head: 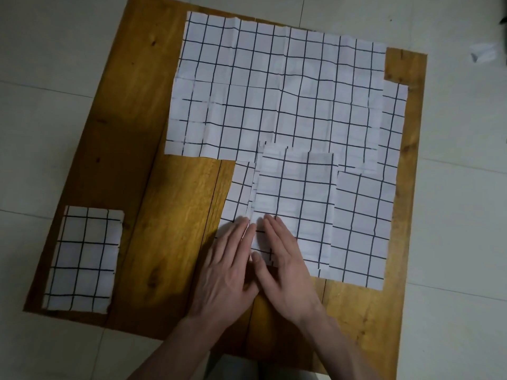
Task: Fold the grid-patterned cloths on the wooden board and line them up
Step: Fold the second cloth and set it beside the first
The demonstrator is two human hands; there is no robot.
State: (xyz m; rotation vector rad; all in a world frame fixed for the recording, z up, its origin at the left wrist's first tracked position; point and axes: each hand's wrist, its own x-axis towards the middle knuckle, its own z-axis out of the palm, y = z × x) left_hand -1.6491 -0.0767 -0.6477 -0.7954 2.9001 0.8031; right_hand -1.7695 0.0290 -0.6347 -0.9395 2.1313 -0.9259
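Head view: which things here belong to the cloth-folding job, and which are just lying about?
Job:
- folded cloth under the hands
- large unfolded cloth
- finished folded cloth
- wooden board
- left hand and right hand, pressing flat

Lying about:
- white scrap on the floor

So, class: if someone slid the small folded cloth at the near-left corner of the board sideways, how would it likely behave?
The folded cloth lies flat in a compact rectangle, so it would probably slide as one piece. Its frayed, slightly lifted edges suggest thin, floppy fabric, so a push at one corner might wrinkle it or shift the layers. It looks light; the wooden board seems smooth and should offer little resistance.
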